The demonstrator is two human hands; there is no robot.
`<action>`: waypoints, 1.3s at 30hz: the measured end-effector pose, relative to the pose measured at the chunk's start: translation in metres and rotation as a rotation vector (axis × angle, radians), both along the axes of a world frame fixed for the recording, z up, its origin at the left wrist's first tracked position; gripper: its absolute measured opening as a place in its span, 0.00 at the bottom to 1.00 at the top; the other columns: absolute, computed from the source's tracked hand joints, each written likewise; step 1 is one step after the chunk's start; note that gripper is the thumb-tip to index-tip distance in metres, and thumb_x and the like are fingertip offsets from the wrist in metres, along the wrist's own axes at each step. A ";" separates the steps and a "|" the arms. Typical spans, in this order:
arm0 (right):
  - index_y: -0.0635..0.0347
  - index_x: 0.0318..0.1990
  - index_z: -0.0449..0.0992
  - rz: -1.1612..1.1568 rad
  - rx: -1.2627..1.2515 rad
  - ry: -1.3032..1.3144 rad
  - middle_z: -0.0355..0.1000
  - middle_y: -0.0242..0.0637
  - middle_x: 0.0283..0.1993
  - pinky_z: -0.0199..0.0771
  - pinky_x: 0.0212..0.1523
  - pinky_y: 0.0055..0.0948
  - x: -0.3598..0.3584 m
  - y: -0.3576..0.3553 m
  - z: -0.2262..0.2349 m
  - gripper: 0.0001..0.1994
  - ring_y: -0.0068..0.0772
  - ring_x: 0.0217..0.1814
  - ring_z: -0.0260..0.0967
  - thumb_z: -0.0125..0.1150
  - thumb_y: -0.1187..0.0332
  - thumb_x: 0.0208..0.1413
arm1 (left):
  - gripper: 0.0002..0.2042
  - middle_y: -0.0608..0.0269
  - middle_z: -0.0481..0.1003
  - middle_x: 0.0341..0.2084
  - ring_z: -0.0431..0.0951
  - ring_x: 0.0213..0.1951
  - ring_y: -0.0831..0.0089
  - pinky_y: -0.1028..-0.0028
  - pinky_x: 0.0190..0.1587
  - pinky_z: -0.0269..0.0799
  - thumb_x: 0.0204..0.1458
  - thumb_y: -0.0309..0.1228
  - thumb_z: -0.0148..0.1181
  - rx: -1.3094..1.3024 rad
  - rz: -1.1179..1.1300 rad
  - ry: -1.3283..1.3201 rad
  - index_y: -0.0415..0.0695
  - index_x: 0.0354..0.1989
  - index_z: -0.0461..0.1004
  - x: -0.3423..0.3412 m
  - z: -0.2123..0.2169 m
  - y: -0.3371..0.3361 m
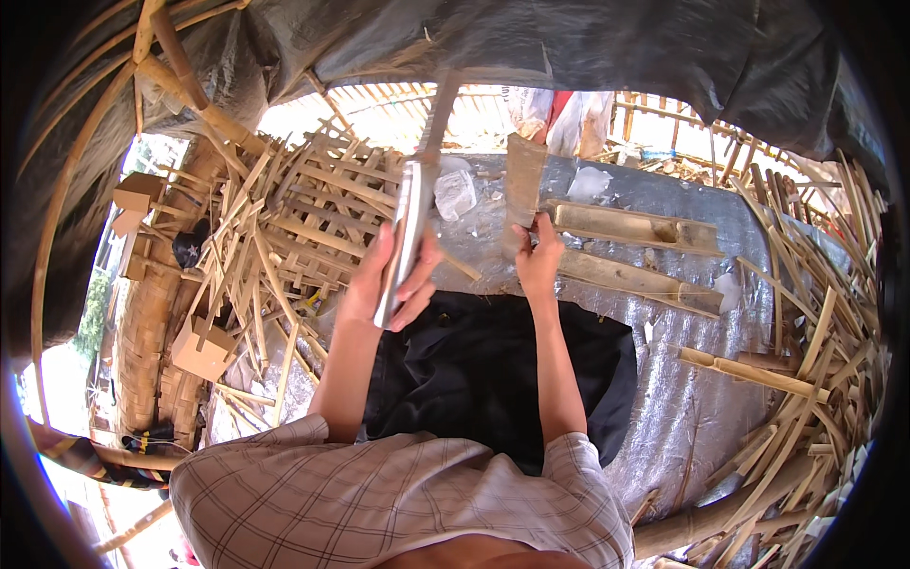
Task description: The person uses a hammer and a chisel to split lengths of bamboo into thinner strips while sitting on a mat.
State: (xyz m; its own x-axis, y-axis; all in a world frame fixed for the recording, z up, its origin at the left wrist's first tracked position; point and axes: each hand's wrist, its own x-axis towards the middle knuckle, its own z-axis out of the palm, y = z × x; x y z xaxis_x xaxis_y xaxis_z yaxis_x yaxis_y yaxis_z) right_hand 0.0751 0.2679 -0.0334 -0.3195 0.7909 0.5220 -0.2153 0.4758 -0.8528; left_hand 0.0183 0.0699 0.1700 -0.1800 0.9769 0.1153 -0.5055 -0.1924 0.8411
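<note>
Two hands are at work. The left hand (pixel 393 275) is closed round the grip of one long blade (pixel 409 228), its upper end blurred. The right hand (pixel 538 256) pinches the lower end of one upright bamboo slat (pixel 523 185) over the silver sheet (pixel 682 398). Two split bamboo lengths (pixel 635 226) lie just right of it. The strips in the loose bamboo heap (pixel 284 228) at left are too tangled to count.

I note: bamboo strip (pixel 522 180) pale tan; blade (pixel 408 237) shiny steel-grey; lap cloth (pixel 493 370) black; shirt (pixel 379 493) beige plaid with dark lines; ground sheet (pixel 682 398) silver.
</note>
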 end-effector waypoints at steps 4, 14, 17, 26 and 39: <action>0.68 0.38 0.70 0.032 -0.005 -0.010 0.73 0.55 0.34 0.72 0.36 0.43 0.000 -0.008 0.004 0.11 0.65 0.38 0.72 0.60 0.89 0.49 | 0.27 0.66 0.59 0.14 0.56 0.05 0.75 0.77 0.05 0.54 0.68 0.57 0.39 -0.125 0.029 0.053 0.40 0.38 0.65 0.017 0.007 0.007; 0.68 0.37 0.70 0.007 0.064 -0.026 0.74 0.54 0.34 0.71 0.36 0.44 0.000 -0.017 0.007 0.08 0.64 0.37 0.73 0.63 0.83 0.53 | 0.26 0.65 0.59 0.14 0.56 0.05 0.73 0.76 0.06 0.56 0.71 0.54 0.35 -0.211 -0.048 -0.101 0.41 0.37 0.63 0.027 0.006 0.004; 0.68 0.38 0.70 0.021 0.070 -0.018 0.73 0.54 0.34 0.71 0.36 0.44 0.000 -0.020 0.010 0.08 0.64 0.37 0.72 0.63 0.83 0.53 | 0.26 0.65 0.60 0.14 0.58 0.05 0.73 0.76 0.06 0.58 0.70 0.55 0.36 -0.226 -0.075 -0.132 0.40 0.37 0.63 0.024 0.003 0.000; 0.68 0.37 0.69 0.017 0.060 -0.046 0.72 0.54 0.33 0.70 0.35 0.44 0.002 -0.020 0.010 0.09 0.64 0.36 0.71 0.63 0.84 0.53 | 0.26 0.65 0.59 0.15 0.58 0.06 0.74 0.78 0.06 0.58 0.70 0.55 0.37 -0.245 -0.098 -0.167 0.41 0.38 0.62 0.028 0.007 -0.001; 0.68 0.58 0.64 0.037 0.210 -0.522 0.68 0.57 0.56 0.73 0.50 0.51 0.041 0.009 -0.036 0.36 0.61 0.55 0.70 0.78 0.62 0.46 | 0.18 0.71 0.59 0.20 0.53 0.11 0.90 0.86 0.06 0.50 0.72 0.46 0.43 -0.291 -0.147 -0.416 0.39 0.45 0.64 0.051 0.035 -0.005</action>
State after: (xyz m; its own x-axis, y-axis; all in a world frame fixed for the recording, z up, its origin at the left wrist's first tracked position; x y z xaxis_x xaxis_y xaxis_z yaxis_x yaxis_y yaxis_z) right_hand 0.1164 0.2772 -0.0694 -0.6031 0.6706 0.4320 0.1905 0.6470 -0.7384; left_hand 0.0694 0.0644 0.2050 -0.0117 0.9762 -0.2167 -0.8121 0.1171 0.5716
